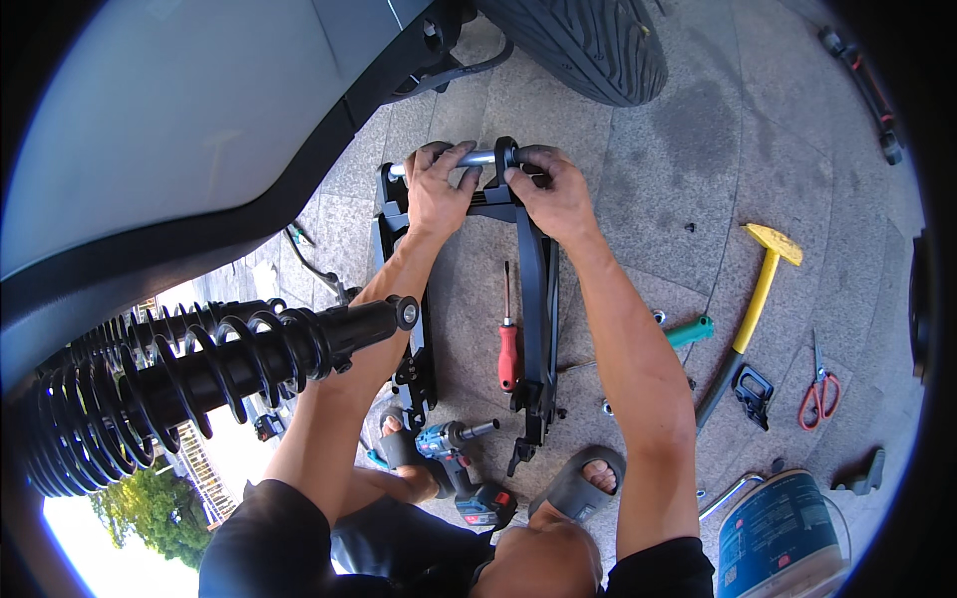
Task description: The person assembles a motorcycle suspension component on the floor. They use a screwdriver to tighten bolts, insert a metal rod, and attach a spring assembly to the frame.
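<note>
A black two-armed swingarm [536, 299] lies on the paving in front of me, its crosspiece at the far end. A silver metal rod [478, 157] runs between the two lugs at that end. My left hand [437, 194] is closed over the rod near the left lug. My right hand [556, 197] grips the right lug [505, 154], thumb on the near side; the fingers behind it are partly hidden. Between the swingarm's arms lies a red-handled screwdriver [508, 354].
A vehicle's grey body panel [189, 130] and black coil-spring shock absorbers [229, 349] crowd the left; a tyre [588, 45] stands ahead. A cordless impact wrench [454, 444] lies by my feet. Rightward are a green-handled tool [690, 331], yellow hammer [763, 274], scissors [819, 397] and bucket [783, 538].
</note>
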Motion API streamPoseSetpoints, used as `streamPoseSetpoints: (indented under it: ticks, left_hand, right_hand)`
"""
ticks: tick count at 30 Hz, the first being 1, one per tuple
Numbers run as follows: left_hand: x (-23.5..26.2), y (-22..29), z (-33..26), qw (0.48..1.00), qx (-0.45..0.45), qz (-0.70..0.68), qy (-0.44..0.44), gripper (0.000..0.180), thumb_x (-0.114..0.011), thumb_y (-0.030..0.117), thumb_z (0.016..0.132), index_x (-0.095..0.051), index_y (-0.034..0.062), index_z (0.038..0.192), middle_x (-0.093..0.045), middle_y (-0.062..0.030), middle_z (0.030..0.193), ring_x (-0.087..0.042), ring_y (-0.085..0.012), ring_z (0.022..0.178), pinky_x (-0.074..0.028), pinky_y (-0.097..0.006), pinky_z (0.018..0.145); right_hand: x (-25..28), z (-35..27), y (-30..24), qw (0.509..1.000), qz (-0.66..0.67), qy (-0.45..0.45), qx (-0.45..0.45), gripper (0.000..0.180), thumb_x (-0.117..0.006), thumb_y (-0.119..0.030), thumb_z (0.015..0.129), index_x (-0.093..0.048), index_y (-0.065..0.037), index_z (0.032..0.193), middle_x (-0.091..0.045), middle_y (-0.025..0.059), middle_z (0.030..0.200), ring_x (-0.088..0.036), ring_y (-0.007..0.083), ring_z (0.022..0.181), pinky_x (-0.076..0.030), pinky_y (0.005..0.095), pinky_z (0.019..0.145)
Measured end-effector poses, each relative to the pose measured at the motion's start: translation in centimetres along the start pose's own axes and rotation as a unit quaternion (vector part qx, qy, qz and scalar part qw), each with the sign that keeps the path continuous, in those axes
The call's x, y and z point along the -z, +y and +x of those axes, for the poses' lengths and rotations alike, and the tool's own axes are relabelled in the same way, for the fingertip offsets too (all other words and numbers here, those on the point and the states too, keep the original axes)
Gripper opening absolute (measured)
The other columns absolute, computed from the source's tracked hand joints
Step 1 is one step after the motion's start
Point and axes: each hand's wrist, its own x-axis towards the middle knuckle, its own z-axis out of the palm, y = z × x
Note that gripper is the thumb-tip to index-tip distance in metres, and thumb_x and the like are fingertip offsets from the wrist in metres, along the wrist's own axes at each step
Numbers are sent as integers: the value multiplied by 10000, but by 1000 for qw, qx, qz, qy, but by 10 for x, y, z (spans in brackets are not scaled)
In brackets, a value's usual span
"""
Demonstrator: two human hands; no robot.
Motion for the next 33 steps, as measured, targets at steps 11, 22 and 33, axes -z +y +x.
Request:
streamPoseSetpoints:
  ticks: [11,22,33]
  left_hand:
    - [-1,-1,1,1000,0,-7,3,388,-755,145,720,-696,194,1100,-559,-103,1104,-468,-315,1079,-419,-404,953]
    - [-3,-9,2,1000,13,12,-18,401,-755,169,715,-686,168,1110,-575,-136,1151,-469,-348,1126,-402,-426,990]
    - [-19,-36,7,999,-39,12,9,367,-753,322,748,-706,232,1101,-629,-128,1118,-538,-315,1103,-399,-414,990]
  right_hand:
    - [2,7,16,999,-46,22,-2,247,-523,-99,840,-681,-4,1005,-659,191,937,-657,310,852,-505,350,758]
    - [26,-11,-12,995,42,70,-57,216,-543,-69,904,-649,21,1069,-588,-14,757,-494,50,650,-417,214,595]
    - [136,-210,-18,962,-256,-1,-98,205,-683,-101,760,-648,-28,948,-639,165,850,-646,328,750,-517,383,663]
